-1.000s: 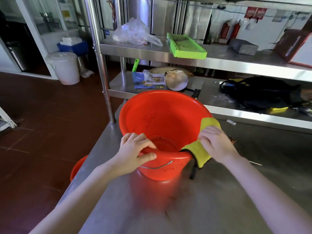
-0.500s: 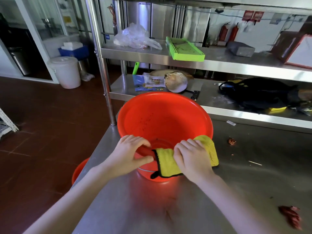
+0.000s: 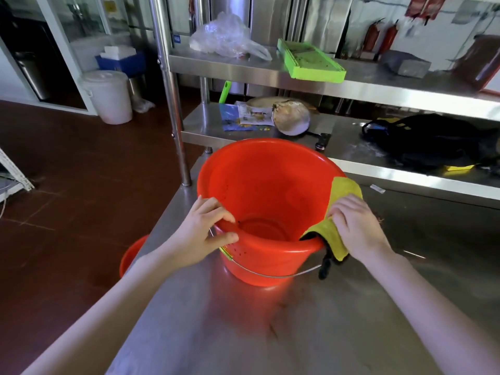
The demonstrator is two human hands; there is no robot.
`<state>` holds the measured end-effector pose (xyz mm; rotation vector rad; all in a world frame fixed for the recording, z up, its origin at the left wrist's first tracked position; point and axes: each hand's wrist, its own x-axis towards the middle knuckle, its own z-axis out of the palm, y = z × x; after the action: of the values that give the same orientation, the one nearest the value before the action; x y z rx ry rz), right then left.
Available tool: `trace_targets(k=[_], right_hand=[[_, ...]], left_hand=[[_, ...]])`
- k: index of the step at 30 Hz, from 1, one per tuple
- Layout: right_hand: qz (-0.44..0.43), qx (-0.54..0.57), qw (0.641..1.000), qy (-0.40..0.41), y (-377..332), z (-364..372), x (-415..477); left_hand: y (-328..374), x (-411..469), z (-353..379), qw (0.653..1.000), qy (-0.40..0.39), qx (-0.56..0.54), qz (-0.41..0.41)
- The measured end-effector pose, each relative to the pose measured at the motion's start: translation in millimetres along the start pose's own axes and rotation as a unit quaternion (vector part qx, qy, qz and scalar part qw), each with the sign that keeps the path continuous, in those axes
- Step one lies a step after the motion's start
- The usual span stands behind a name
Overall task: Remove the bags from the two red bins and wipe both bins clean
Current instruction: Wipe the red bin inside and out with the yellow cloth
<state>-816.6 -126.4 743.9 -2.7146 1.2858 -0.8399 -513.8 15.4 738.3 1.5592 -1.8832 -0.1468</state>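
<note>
Head view, left to right.

- Far left, on the floor: white lidded bucket (image 3: 107, 97), with a blue crate (image 3: 121, 63) behind it.
- Second red bin (image 3: 132, 255): on the floor just beside the table's left edge, only partly seen.
- Shelf post: small blue tag (image 3: 176, 38), print too small to read.
- Left hand (image 3: 200, 234): grips the near-left rim of the red bin (image 3: 265, 190), fingers curled over the rim to the inside and thumb on the outer wall.
- The red bin stands upright on the steel table (image 3: 297, 334), near its left edge. No bag inside. Dark specks on the inner wall. The wire handle (image 3: 270, 276) hangs down on the near side.
- Behind, on the upper shelf: clear plastic bag (image 3: 224, 39) and green tray (image 3: 311, 60). On the lower shelf: printed leaflet (image 3: 243, 117), text illegible.
- Yellow cloth (image 3: 343, 190): draped over the bin's right rim.
- Right hand (image 3: 357, 228): fingers bent over the cloth, holding it against the rim.
- Far right: black bag (image 3: 433, 139) on the lower shelf. Red notices (image 3: 424, 6) on the wall, unreadable.
</note>
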Motion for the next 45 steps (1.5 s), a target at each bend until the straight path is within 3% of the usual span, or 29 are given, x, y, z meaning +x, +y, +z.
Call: trace_targets(k=[4,8,13,16,18,21,24,27,30,35,38,42,45], right_hand=[[0.036,-0.059,0.993,0.097,-64,17,-31],[0.010,-0.087,0.989,0.122,-123,36,-38],[-0.118,-0.041,0.992,0.035,-74,15,-21],[-0.089,-0.023,0.990,-0.106,-16,-10,4],[-0.063,-0.045,0.986,-0.145,12,-20,17],[-0.027,-0.056,0.990,-0.125,12,-16,14],[0.023,-0.073,0.995,-0.072,-33,1,-9],[0.004,-0.090,0.996,-0.015,-96,15,-32],[-0.027,-0.093,0.995,-0.027,-116,15,-34],[-0.080,-0.088,0.991,-0.059,-91,10,-11],[-0.111,-0.029,0.991,-0.074,-53,3,1],[-0.085,-0.029,0.979,-0.185,4,-9,32],[-0.046,-0.048,0.982,-0.179,11,-8,39]], left_hand=[[7,5,6,1.000,-0.002,-0.005,-0.009],[3,-4,8,1.000,0.013,-0.022,-0.010],[10,-17,14,0.998,0.038,-0.027,-0.032],[12,-16,18,0.998,0.044,-0.033,-0.039],[15,-14,20,0.998,0.047,-0.031,-0.029],[19,-13,21,0.998,0.060,-0.010,-0.024],[21,-10,24,0.997,0.065,0.003,-0.037],[32,-12,31,0.995,0.079,0.040,-0.036],[29,-16,23,0.997,0.055,0.054,-0.023],[-2,-8,-14,0.994,-0.048,0.090,0.030],[-18,-7,-24,0.992,-0.053,0.115,0.023],[-13,-2,-10,0.991,-0.029,0.124,0.035],[-6,-2,4,0.997,0.003,0.078,0.018]])
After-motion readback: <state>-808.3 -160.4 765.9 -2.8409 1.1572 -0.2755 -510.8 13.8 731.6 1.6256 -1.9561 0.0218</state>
